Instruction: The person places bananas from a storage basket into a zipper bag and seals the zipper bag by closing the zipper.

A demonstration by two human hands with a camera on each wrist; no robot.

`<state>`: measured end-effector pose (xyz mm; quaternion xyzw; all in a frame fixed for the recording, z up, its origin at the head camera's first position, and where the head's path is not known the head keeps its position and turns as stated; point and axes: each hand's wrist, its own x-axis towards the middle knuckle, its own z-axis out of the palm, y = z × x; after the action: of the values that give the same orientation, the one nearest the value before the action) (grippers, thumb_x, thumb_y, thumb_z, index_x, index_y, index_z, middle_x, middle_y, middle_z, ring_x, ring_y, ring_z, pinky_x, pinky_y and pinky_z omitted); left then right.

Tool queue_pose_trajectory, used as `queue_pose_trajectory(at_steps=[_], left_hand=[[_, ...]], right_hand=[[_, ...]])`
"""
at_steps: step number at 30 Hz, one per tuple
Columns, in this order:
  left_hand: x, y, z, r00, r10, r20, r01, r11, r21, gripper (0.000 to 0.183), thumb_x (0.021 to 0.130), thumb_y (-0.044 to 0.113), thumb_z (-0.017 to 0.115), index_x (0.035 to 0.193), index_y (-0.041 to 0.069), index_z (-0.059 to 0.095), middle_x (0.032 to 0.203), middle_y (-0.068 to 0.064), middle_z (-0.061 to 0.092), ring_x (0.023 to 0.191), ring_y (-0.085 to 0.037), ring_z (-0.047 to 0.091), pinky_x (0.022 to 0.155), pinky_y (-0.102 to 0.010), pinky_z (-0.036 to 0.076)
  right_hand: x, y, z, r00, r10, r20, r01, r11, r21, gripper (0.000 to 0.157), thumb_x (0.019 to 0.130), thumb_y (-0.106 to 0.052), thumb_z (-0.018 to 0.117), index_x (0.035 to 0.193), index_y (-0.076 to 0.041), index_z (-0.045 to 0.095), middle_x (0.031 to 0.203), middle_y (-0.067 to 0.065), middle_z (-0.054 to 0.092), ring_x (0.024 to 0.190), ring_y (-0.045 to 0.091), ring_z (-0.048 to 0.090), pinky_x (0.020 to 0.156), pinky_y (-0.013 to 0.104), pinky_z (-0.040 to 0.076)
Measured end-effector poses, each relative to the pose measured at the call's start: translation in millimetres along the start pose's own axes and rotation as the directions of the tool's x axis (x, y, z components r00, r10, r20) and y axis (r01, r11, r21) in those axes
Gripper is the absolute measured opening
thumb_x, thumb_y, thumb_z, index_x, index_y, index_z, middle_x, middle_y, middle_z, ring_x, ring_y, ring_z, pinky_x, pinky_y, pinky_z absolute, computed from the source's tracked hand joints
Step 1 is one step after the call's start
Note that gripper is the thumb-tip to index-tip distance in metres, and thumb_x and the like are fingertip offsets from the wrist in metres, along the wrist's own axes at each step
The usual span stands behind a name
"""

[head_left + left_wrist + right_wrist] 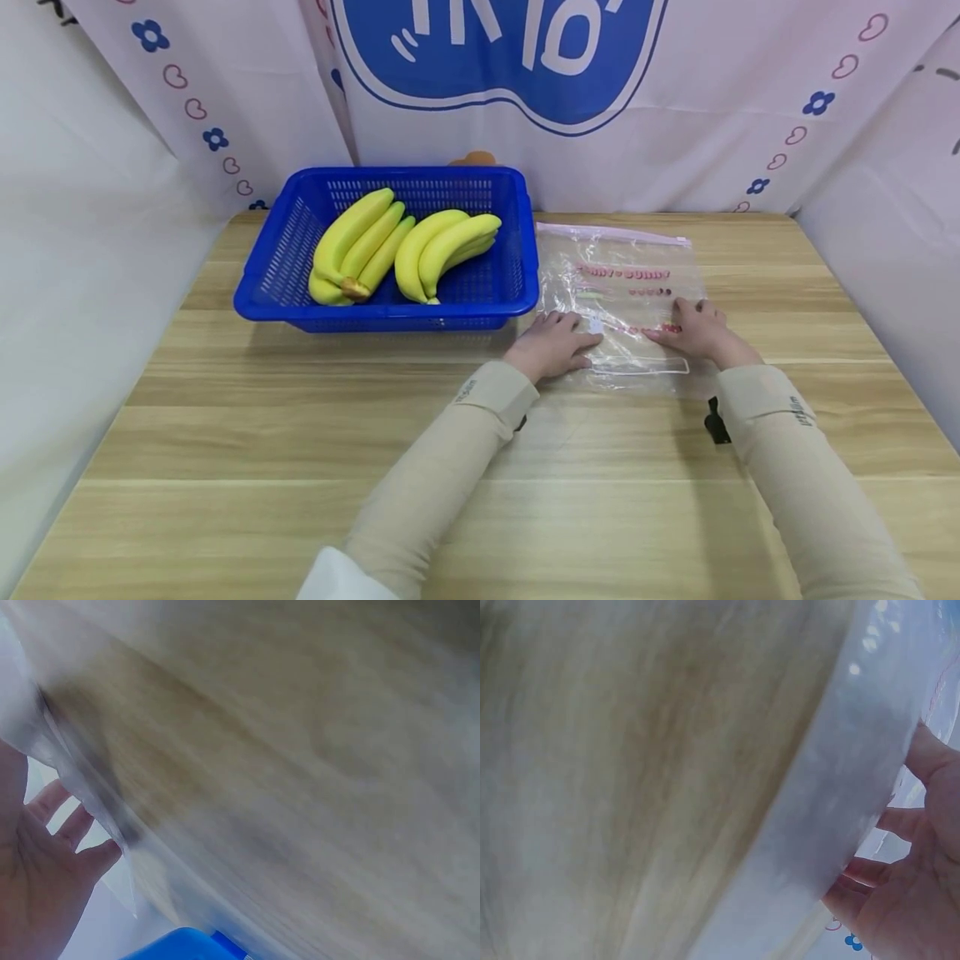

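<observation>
A clear plastic zip bag with a pink slider strip and red lettering lies flat on the wooden table. My left hand rests on its left side, fingers spread and touching the plastic. On the right side my right hand presses the bag with its fingertips, thumb pointing inward. In the left wrist view the left hand has its fingers extended at the bag's edge. The right wrist view shows the right hand with fingers apart against the plastic.
Just left of the bag stands a blue plastic basket holding two bunches of bananas, one on the left and one on the right. A printed white curtain hangs behind the table.
</observation>
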<state>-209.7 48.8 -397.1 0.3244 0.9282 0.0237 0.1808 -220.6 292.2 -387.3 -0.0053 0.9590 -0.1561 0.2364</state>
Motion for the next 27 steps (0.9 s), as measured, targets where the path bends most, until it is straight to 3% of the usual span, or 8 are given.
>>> queue_pose_trajectory(at_steps=[9,16,22,27], left_hand=[[1.4,4.3,1.2,1.000,-0.005,-0.023,0.007,0.999,0.052,0.052,0.098,0.049,0.041,0.147,0.039,0.032,0.154,-0.006,0.032,0.140,-0.027,0.033,0.115,-0.043,0.031],[4.4,9.0,4.0,0.998,-0.046,-0.040,0.047,0.998,0.043,0.052,0.097,0.053,0.041,0.147,0.041,0.032,0.153,-0.006,0.033,0.140,-0.029,0.032,0.116,-0.046,0.029],[6.8,13.4,6.2,0.995,-0.071,-0.070,0.075,0.996,0.054,0.052,0.097,0.056,0.039,0.146,0.041,0.034,0.152,-0.006,0.035,0.139,-0.033,0.032,0.115,-0.048,0.029],[7.5,17.3,5.9,0.991,-0.097,-0.087,0.103,0.992,0.067,0.047,0.100,0.051,0.032,0.146,0.042,0.034,0.149,-0.005,0.037,0.134,-0.031,0.036,0.110,-0.045,0.036]], right_hand=[[2,3,-1.0,0.996,-0.021,-0.085,0.023,1.000,0.016,0.092,0.090,-0.045,0.061,0.144,0.016,0.018,0.139,0.050,0.017,0.127,0.064,0.022,0.107,0.068,0.024],[7,3,-0.7,0.986,-0.067,-0.153,0.068,0.998,0.001,0.078,0.091,-0.039,0.061,0.138,0.016,0.032,0.138,0.046,0.027,0.126,0.059,0.029,0.107,0.066,0.027],[8,-2,3.7,0.952,-0.113,-0.284,0.112,0.993,-0.020,0.055,0.092,-0.021,0.057,0.129,0.017,0.045,0.131,0.042,0.041,0.122,0.056,0.039,0.106,0.064,0.030],[5,-10,5.6,0.928,-0.095,-0.360,0.098,0.995,-0.011,0.043,0.093,-0.016,0.055,0.123,0.014,0.052,0.123,0.039,0.049,0.114,0.052,0.047,0.100,0.062,0.037]])
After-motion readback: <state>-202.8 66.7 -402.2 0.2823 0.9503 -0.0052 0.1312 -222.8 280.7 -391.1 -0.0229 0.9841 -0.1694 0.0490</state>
